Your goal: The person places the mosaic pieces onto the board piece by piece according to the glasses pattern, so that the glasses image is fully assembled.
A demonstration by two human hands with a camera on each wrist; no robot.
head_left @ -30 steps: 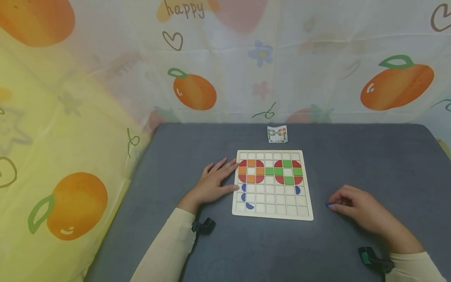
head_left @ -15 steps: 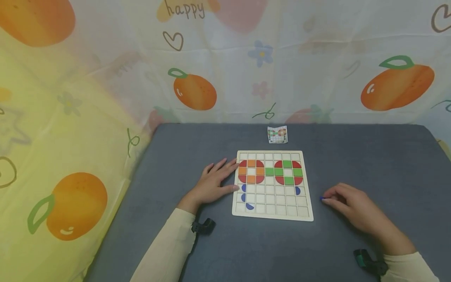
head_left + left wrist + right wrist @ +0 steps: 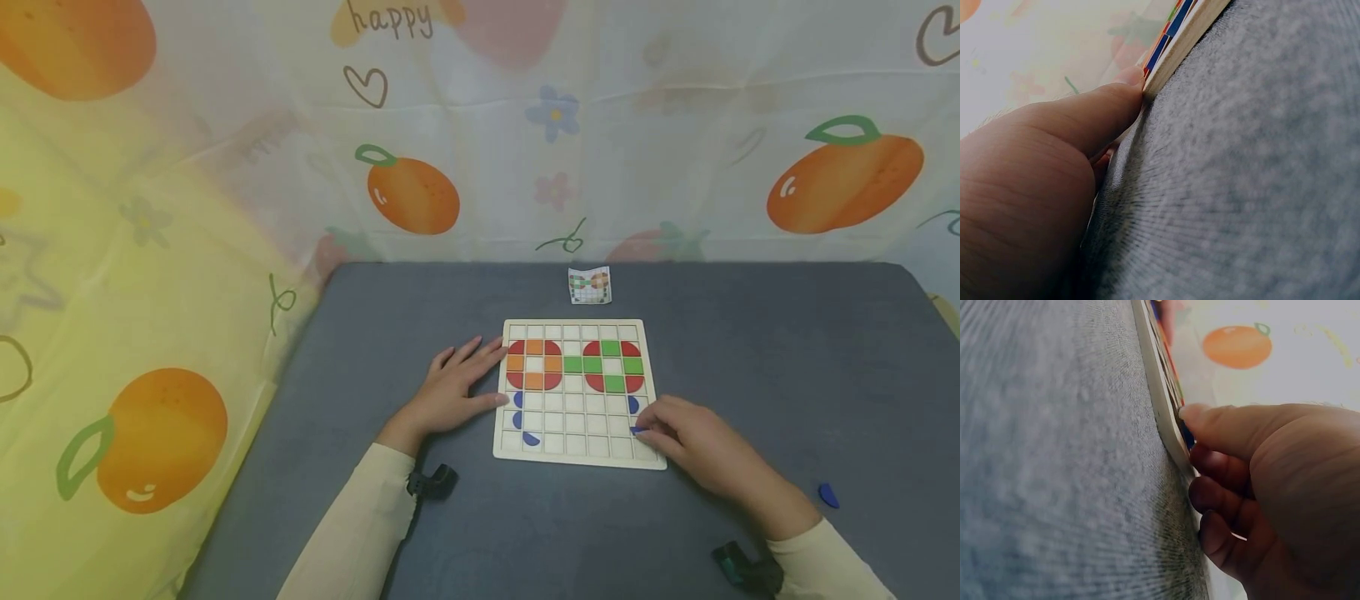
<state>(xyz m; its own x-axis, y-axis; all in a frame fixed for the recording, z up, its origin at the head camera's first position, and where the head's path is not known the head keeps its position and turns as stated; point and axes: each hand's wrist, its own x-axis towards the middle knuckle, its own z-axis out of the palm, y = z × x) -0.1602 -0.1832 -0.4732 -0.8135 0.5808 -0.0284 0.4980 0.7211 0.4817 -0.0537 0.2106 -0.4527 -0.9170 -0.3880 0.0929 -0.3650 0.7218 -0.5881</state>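
Observation:
A white square grid board (image 3: 577, 425) lies on the table, its upper rows filled with red, orange and green tiles. Blue half-round tiles (image 3: 532, 439) sit in several cells lower down, mostly at the left side. My left hand (image 3: 448, 390) rests flat on the table with fingers spread, fingertips and thumb touching the board's left edge. Over the board's lower right cells, my right hand (image 3: 708, 446) pinches a blue tile (image 3: 637, 429) between thumb and fingers. In the right wrist view the thumb (image 3: 1229, 428) and curled fingers are at the board's rim, largely covering that tile.
A small pattern card (image 3: 589, 286) lies behind the board. Another blue half-round tile (image 3: 828, 496) is on the grey table (image 3: 600, 533), right of my right forearm. A fruit-printed cloth (image 3: 480, 125) hangs along the back and left.
My right hand has moved left from the table onto the board's lower right, carrying the blue tile. The loose blue tile on the right has come into sight. My left hand stays put.

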